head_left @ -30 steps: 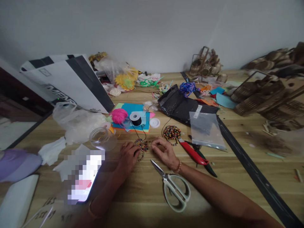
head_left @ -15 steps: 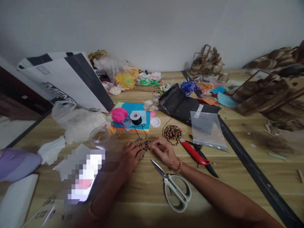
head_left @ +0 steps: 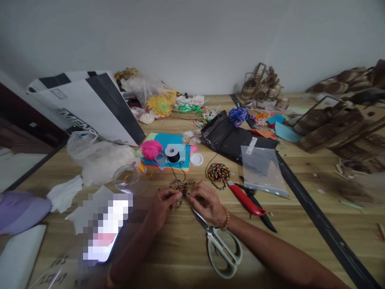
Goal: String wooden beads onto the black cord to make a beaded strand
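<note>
My left hand (head_left: 164, 202) pinches a small bunch of multicoloured beads (head_left: 177, 186) strung on black cord, just above the wooden table (head_left: 300, 224). My right hand (head_left: 206, 200) is closed beside it, its fingertips meeting the same beaded strand from the right. The black cord runs up to a spool of black thread (head_left: 172, 153) lying on coloured paper sheets (head_left: 168, 140). A second coil of coloured beads (head_left: 218, 174) lies to the right of my hands. White-handled scissors (head_left: 219, 243) lie under my right wrist.
A red-handled cutter (head_left: 245, 198), a clear zip bag (head_left: 261, 168), a black bubble mailer (head_left: 228, 134), pink yarn (head_left: 150, 148), a white lid (head_left: 196, 159), a glass jar (head_left: 129, 176), a phone (head_left: 104, 228), a paper shopping bag (head_left: 87, 106) and woven baskets (head_left: 331, 120) crowd the table.
Both hands have drawn closer together and slightly toward me, lifting the beaded bunch a little; the left fingers went from resting on it to pinching it. The view shifted slightly downward.
</note>
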Tool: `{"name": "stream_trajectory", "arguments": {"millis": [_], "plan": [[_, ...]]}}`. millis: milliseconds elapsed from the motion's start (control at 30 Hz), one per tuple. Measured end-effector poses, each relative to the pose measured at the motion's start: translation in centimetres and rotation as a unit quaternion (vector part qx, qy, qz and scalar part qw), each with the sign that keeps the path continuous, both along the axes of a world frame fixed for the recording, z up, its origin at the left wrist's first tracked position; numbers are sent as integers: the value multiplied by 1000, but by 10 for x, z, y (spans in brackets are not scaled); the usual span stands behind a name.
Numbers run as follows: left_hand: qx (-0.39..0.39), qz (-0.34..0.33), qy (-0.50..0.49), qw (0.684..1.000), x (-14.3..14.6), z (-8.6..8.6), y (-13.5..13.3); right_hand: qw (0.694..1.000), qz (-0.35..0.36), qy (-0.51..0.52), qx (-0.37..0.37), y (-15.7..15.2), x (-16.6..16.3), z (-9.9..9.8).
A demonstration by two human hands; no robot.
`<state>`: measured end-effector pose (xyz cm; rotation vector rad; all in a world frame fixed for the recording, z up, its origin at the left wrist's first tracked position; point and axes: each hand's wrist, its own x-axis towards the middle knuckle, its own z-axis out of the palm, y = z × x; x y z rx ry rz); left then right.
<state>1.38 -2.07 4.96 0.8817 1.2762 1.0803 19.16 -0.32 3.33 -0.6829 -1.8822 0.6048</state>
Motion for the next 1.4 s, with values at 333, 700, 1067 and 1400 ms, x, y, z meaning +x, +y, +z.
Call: {"name": "stream_trajectory", "arguments": {"millis": [333, 700, 1067, 1400], "plan": [[-52, 2, -96, 994, 6, 0, 0, 999, 17, -29, 23, -2, 0, 2], [-56, -15, -108, 992, 5, 0, 0, 999, 34, -13, -36, -1, -1, -1], [-50, -6, -102, 994, 4, -5, 1, 997, 47, 4, -59, 0, -1, 0], [-39, -12, -89, 995, 4, -1, 1, 997, 38, -3, -65, 0, -1, 0]]}}
